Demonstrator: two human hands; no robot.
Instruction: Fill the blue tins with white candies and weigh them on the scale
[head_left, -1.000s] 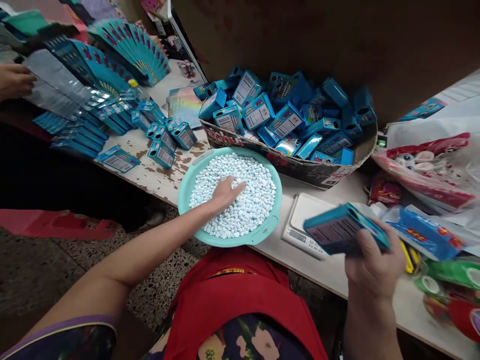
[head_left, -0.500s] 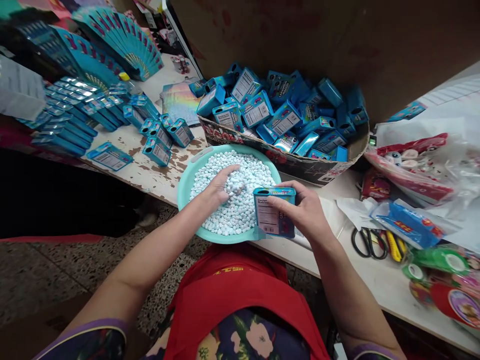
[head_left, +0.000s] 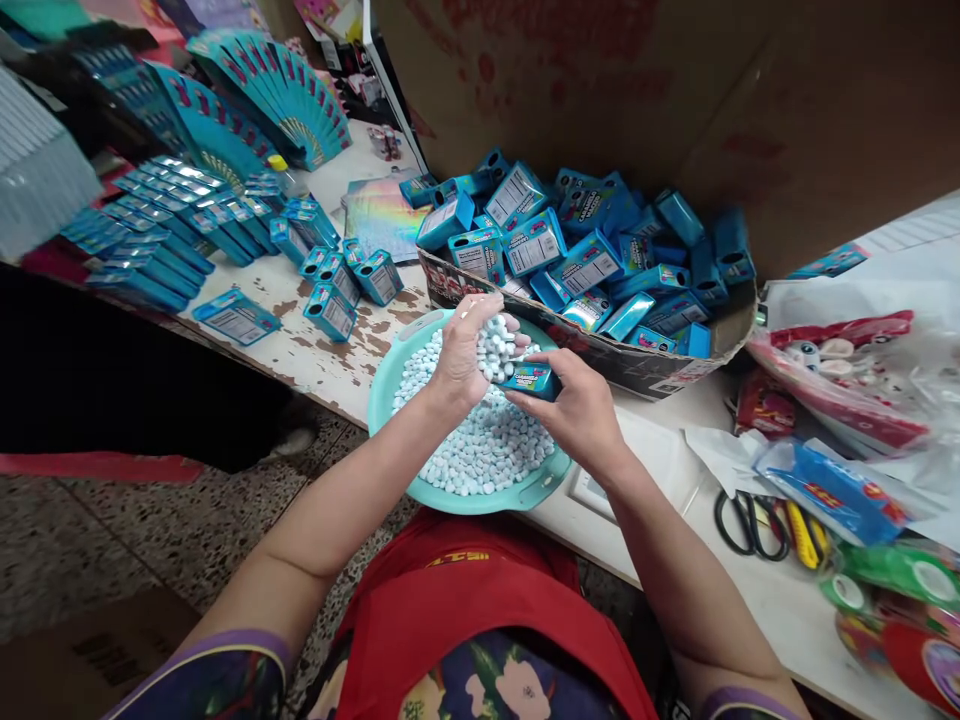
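1. At ten o'clock from the mint-green basin (head_left: pixel 380 400), small blue boxes (head_left: pixel 330 312) stand on the tabletop (head_left: pixel 330 367).
2. Inside the basin lie white candies (head_left: pixel 487 445).
3. Above them, the left hand (head_left: pixel 461 362) has its fingers cupped around a heap of candies.
4. Against that heap, over the basin's two o'clock side, is a blue box (head_left: pixel 532 378); I'd judge this the filling step.
5. The right hand (head_left: pixel 581 410) grips that box between thumb and fingers. Next calls for easing candies in without spilling, I'd think.
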